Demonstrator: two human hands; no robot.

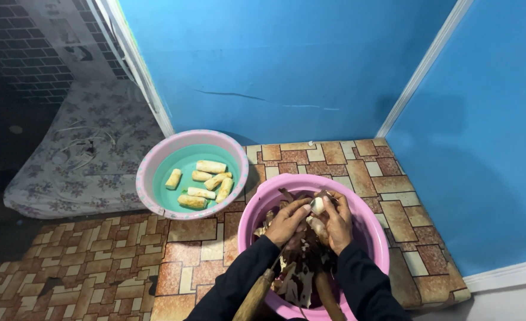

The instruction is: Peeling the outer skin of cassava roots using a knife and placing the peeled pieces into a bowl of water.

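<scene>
Item one: pink basin, round, standing on the brick-patterned floor covering close to its right edge and reaching down to its near edge. Contents: a heap of brown peelings with pale undersides, filling the near half of the basin, and at least two long unpeeled brown roots leaning out over the near rim.

Item two: left hand, dark sleeve, held over the middle of the pink basin. Fingers curled and pressed together against the partly peeled root, thumb tip on its pale end.

Item three: right hand, dark sleeve, just beside the left hand and touching the same root. Fingers wrapped around it from the right side; whether a blade is held cannot be told.

Item four: partly peeled root, pale at the upper end, brown skin lower down, gripped between both hands above the basin's centre.

Item five: second basin, pink speckled rim, teal inside, standing left of the pink basin near the far edge of the floor covering, the two rims nearly touching. Contents: six peeled root pieces, cream-coloured, short and cylindrical, lying loose on the bottom, towards the right half.

Item six: flowered cloth beyond the left basin, with a white cord lying on it.
</scene>
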